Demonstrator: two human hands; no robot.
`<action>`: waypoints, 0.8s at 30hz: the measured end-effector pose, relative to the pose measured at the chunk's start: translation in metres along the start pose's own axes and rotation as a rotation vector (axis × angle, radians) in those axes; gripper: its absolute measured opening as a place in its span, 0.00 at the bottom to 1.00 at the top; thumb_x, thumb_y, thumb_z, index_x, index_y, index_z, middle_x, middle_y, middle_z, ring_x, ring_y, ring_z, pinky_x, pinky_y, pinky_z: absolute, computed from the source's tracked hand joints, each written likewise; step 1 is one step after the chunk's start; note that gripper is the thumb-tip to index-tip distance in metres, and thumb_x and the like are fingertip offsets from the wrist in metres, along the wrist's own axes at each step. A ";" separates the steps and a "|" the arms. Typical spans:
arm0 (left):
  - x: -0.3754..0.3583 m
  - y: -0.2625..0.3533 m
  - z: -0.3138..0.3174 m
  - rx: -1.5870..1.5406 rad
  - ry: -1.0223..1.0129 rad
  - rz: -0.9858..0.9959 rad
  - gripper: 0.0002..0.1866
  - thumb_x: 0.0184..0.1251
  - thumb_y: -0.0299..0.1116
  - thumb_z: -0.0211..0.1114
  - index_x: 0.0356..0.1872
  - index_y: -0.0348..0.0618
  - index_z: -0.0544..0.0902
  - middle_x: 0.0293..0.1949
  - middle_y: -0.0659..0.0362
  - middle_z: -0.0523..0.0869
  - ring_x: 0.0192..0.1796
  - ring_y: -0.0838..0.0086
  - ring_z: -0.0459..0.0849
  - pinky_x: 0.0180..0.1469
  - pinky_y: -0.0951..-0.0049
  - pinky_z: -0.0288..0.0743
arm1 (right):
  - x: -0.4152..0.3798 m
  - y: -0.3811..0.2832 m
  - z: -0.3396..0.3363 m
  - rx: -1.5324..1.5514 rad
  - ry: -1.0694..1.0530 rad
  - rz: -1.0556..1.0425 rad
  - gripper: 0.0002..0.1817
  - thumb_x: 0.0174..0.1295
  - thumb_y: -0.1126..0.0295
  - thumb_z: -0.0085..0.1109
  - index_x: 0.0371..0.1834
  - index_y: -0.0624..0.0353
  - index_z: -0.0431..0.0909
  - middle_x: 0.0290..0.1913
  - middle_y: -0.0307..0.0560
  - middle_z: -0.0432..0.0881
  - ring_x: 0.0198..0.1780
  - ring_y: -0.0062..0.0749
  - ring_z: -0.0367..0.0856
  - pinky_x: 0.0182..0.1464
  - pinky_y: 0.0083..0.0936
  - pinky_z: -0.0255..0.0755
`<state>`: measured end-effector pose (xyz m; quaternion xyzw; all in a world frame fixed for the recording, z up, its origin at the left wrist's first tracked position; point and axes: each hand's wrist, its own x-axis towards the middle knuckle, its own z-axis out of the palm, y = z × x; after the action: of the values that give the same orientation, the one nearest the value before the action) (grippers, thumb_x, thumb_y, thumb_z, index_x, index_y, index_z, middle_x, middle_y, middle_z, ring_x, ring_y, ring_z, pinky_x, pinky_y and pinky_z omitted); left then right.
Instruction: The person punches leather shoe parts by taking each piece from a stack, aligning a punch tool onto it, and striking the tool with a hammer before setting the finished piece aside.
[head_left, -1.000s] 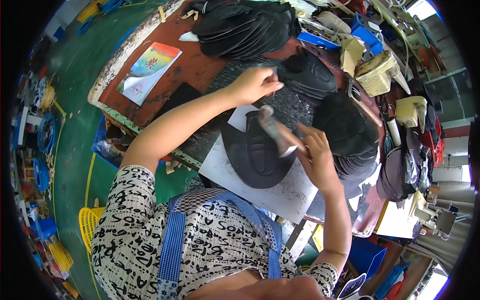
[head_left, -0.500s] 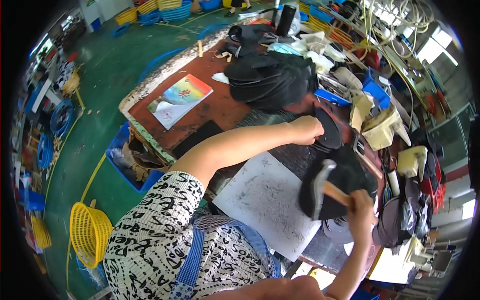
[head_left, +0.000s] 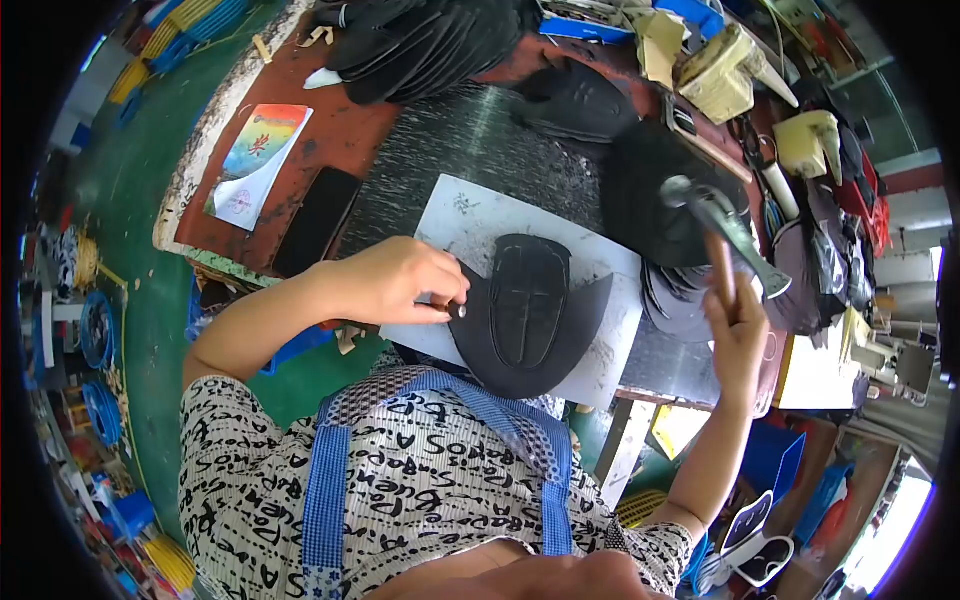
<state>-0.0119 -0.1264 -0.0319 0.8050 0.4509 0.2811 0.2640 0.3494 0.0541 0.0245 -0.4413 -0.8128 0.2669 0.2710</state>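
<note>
A black U-shaped shoe upper (head_left: 580, 340) with a long oval tongue part (head_left: 530, 300) in its middle lies on a smudged white board (head_left: 625, 330). My left hand (head_left: 405, 285) is closed in a pinch at the tip of the upper's left wing. Off to the right and raised, my right hand (head_left: 738, 335) grips the wooden handle of a hammer (head_left: 722, 265). The hammer's metal head is above a dark pile of pieces (head_left: 640, 190), apart from the upper on the board.
More black uppers (head_left: 580, 100) lie beyond the board, and a large stack of black pieces (head_left: 430, 50) stands at the back. To the left are a colourful booklet (head_left: 258, 150) and a dark flat pad (head_left: 318, 220). Yellowish containers (head_left: 722, 75) stand at the back right.
My left hand has come back from the far pieces to the board, where a black upper now lies. The hammer, still in my right hand, has turned and its head has moved right. My view has shifted.
</note>
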 end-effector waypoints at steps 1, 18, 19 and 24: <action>0.005 0.010 -0.010 -0.070 0.019 -0.071 0.07 0.58 0.32 0.70 0.31 0.42 0.81 0.34 0.59 0.85 0.37 0.70 0.85 0.40 0.71 0.79 | -0.010 -0.002 0.004 0.067 -0.095 0.042 0.11 0.62 0.69 0.65 0.30 0.64 0.74 0.19 0.37 0.65 0.24 0.19 0.59 0.25 0.23 0.54; 0.079 -0.036 0.043 -0.770 0.286 -0.423 0.10 0.72 0.31 0.62 0.40 0.32 0.83 0.37 0.57 0.86 0.39 0.78 0.85 0.44 0.77 0.82 | -0.053 -0.019 0.044 -0.065 -0.411 0.074 0.10 0.62 0.69 0.63 0.32 0.64 0.75 0.17 0.47 0.69 0.20 0.28 0.63 0.26 0.29 0.61; 0.079 -0.036 0.043 -0.777 0.296 -0.421 0.10 0.72 0.31 0.62 0.40 0.32 0.83 0.37 0.58 0.86 0.39 0.78 0.85 0.44 0.77 0.82 | -0.050 -0.013 0.043 -0.100 -0.407 0.055 0.11 0.62 0.67 0.64 0.32 0.64 0.75 0.17 0.49 0.70 0.19 0.31 0.65 0.25 0.30 0.62; 0.077 -0.026 0.044 -0.495 0.293 -0.342 0.07 0.70 0.28 0.64 0.39 0.33 0.83 0.33 0.58 0.87 0.38 0.79 0.85 0.42 0.76 0.81 | -0.035 -0.017 0.035 -0.016 -0.337 0.080 0.16 0.62 0.61 0.66 0.29 0.64 0.75 0.16 0.44 0.67 0.20 0.24 0.62 0.24 0.27 0.60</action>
<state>0.0366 -0.0549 -0.0637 0.5803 0.5306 0.4463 0.4272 0.3325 0.0097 0.0041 -0.4243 -0.8306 0.3413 0.1168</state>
